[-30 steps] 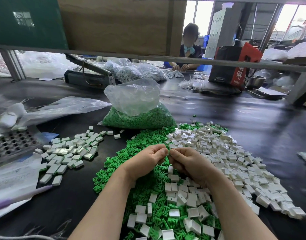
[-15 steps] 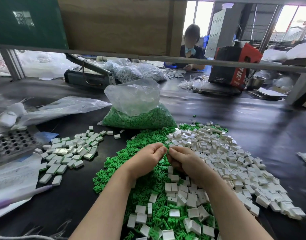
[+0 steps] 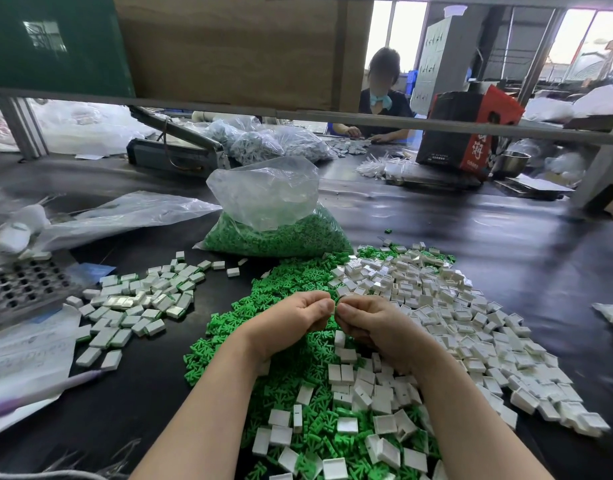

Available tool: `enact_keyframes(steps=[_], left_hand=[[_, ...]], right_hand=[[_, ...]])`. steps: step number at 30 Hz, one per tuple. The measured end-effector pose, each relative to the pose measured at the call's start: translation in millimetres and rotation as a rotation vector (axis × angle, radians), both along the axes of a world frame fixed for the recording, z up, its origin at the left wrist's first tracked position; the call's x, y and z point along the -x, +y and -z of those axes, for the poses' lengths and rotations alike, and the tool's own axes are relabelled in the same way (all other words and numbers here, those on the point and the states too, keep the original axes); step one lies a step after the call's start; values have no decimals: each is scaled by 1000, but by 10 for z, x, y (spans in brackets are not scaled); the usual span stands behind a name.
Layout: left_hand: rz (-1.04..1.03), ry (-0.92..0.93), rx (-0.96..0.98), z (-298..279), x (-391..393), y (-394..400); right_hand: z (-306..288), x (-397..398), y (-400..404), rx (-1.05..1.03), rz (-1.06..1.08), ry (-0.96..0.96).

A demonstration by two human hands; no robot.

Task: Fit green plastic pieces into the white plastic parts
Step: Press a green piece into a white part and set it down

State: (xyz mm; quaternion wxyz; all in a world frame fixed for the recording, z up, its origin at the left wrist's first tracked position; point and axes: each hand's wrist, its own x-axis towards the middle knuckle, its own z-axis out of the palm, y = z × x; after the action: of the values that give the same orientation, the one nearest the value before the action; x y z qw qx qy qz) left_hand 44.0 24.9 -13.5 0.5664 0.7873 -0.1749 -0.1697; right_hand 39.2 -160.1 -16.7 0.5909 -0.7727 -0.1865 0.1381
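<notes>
My left hand (image 3: 291, 320) and my right hand (image 3: 374, 323) meet thumb to thumb above a heap of green plastic pieces (image 3: 263, 306). The fingers of both hands are curled inward. Whatever they pinch is hidden between the fingertips. A wide spread of white plastic parts (image 3: 447, 306) lies to the right of the hands and in front of them, partly over the green heap. A separate pile of white parts showing green edges (image 3: 138, 299) lies to the left.
A clear bag half full of green pieces (image 3: 274, 233) stands behind the heap. A dark perforated tray (image 3: 21, 289) and plastic sheets (image 3: 118, 216) lie at the left. Another person works at the far side beside a red and black box (image 3: 468, 133).
Both hands stay pressed together in nearly the same place, with only a slight shift of the fingers. The person at the far side has moved their hands.
</notes>
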Motion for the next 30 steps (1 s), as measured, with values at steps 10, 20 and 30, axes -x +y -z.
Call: enact_keyframes(steps=[10,20,30], left_hand=[[41,24,33,5,-13,-1],[77,46,33,-11,-7,13],[59,54,23,-39,16,10]], right_hand=[[25,-22,-11,-12,-53,6],[1,-23,-16,33,-69,10],[-32,-10,-4,91,-67,-6]])
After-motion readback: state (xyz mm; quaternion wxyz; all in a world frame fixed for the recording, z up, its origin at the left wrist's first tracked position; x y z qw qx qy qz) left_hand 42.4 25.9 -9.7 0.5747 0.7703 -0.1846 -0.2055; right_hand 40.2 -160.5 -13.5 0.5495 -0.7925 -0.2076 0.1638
